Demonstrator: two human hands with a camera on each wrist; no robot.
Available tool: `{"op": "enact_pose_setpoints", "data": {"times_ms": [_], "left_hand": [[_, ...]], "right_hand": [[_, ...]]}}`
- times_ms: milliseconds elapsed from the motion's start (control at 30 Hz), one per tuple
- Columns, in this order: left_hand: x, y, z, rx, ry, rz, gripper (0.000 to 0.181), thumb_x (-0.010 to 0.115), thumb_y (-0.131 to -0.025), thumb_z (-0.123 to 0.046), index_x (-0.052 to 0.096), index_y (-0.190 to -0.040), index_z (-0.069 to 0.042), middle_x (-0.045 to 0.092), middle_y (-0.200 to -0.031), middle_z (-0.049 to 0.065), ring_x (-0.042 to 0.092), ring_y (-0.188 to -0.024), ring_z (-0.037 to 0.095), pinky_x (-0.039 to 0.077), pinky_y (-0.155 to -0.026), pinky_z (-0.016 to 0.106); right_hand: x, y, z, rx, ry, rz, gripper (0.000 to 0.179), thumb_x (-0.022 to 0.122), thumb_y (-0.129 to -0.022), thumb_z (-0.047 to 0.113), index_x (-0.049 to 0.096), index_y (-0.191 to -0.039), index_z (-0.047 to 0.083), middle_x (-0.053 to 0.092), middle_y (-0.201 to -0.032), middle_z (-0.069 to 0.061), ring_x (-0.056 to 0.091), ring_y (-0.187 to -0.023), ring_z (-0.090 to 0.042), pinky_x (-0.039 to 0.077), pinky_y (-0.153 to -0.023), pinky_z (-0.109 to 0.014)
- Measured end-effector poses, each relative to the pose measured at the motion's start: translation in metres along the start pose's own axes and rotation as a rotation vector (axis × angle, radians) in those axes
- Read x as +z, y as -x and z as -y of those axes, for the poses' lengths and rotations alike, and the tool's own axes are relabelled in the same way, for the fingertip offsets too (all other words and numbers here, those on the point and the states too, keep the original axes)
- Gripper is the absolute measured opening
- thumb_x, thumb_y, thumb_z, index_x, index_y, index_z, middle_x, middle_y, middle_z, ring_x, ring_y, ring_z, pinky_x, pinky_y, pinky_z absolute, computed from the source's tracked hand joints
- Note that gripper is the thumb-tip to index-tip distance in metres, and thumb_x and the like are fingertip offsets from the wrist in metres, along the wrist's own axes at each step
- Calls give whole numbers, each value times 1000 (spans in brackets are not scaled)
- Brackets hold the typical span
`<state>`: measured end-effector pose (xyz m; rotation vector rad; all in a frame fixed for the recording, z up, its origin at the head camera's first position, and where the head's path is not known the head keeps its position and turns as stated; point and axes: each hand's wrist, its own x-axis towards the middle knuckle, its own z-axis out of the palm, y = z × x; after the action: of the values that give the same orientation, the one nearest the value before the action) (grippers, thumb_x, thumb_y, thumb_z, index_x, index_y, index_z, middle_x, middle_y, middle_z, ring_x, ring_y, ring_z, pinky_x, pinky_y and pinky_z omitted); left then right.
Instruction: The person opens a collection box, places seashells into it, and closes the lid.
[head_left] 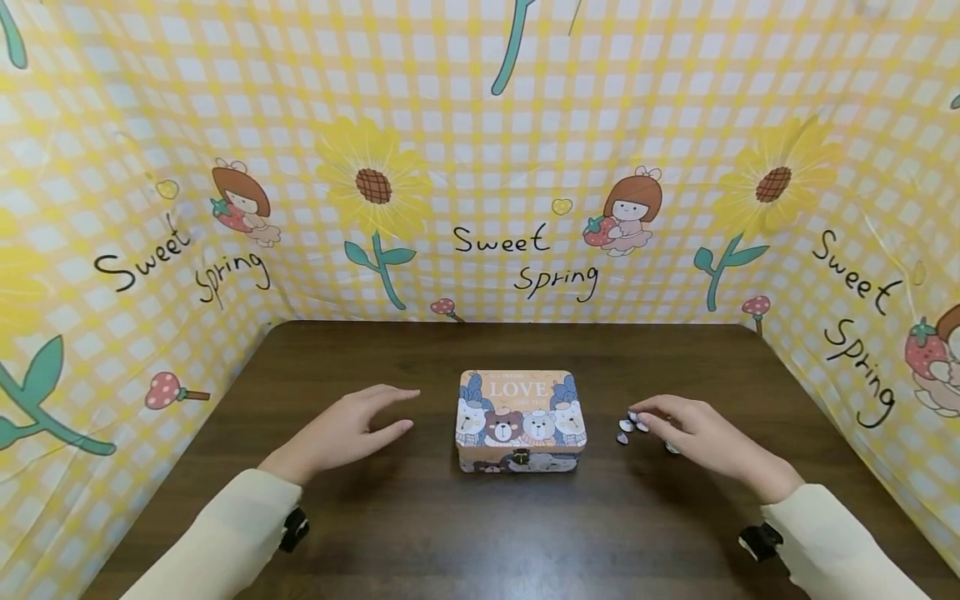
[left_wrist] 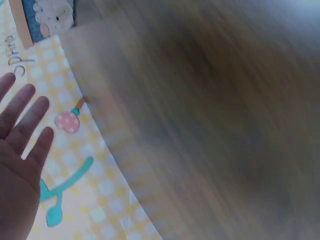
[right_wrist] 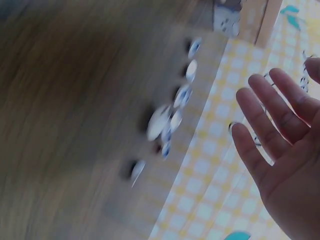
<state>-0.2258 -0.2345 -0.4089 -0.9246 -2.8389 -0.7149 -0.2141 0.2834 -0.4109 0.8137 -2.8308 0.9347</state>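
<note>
A rectangular tin box (head_left: 521, 421) with bears and the word LOVE on its lid stands closed at the middle of the table, its clasp facing the near side. My left hand (head_left: 348, 432) is held to the left of the tin, apart from it, fingers extended and holding nothing. To the tin's right, my right hand (head_left: 693, 429) hovers over several small white-and-blue pieces (head_left: 626, 426), partly hiding them. In the right wrist view the small pieces (right_wrist: 160, 122) lie scattered on the table, and the right hand's fingers (right_wrist: 267, 117) are spread and hold nothing.
The dark wooden table (head_left: 375, 533) reaches back to a yellow checked cloth (head_left: 495, 158) that hangs behind it and along both sides. Black straps (head_left: 295, 529) are at the cuffs of both light sleeves.
</note>
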Motion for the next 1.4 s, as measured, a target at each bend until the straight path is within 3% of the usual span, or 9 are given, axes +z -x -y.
{"op": "enact_pose_setpoints", "data": {"times_ms": [100,200,400,600,867,1100,1233,1400], "left_hand": [[5,-7,-8,93,9,-48,44,64,-99,-40,59,-140,-24,59,-136,-4,61,-114,17,55,-76,37],[10,-12,-15,168,17,-79,43,70,-96,-36,63,-136,-22,61,-133,-5,62,-112,16,55,-71,34],[17,-21,-26,261,61,-114,41,78,-90,-32,69,-128,-17,65,-124,-6,63,-112,13,56,-83,34],[23,-27,-33,265,56,-68,41,77,-90,-39,71,-125,-17,65,-124,-6,60,-117,12,52,-94,36],[29,-32,-39,297,22,-46,38,79,-88,-37,74,-120,-18,67,-125,-2,59,-120,16,50,-97,39],[34,-34,-43,313,-20,-6,41,81,-87,-30,73,-123,-14,65,-131,2,55,-128,21,46,-102,42],[37,-34,-43,300,-4,8,42,81,-88,-29,72,-126,-14,63,-135,3,52,-132,23,45,-104,42],[38,-35,-43,290,21,6,41,81,-88,-29,72,-125,-15,63,-135,3,52,-132,22,45,-104,41]], "right_hand": [[5,-4,7,-59,-36,18,21,58,-104,27,71,-118,19,71,-108,2,64,-87,-9,53,-74,-29],[10,-6,13,-96,-66,49,17,60,-103,26,72,-115,22,72,-107,4,64,-91,-5,54,-77,-28],[20,-7,24,-116,-89,104,17,62,-102,33,72,-113,25,72,-100,10,62,-81,-4,49,-75,-27],[29,-7,32,-120,-145,172,27,62,-101,33,74,-116,15,73,-102,4,59,-75,-5,50,-66,-26],[43,-8,39,-180,-185,193,28,63,-101,29,74,-120,12,74,-109,-1,59,-79,-2,50,-68,-25],[56,-12,49,-182,-305,283,33,61,-102,28,70,-127,8,73,-115,-3,66,-94,-5,53,-78,-25],[66,-15,53,-131,-368,376,41,58,-103,33,63,-136,8,72,-119,-2,66,-107,-8,52,-86,-26],[80,-18,57,-121,-422,407,46,57,-104,32,56,-143,6,70,-122,-4,65,-109,-11,52,-87,-28]]}}
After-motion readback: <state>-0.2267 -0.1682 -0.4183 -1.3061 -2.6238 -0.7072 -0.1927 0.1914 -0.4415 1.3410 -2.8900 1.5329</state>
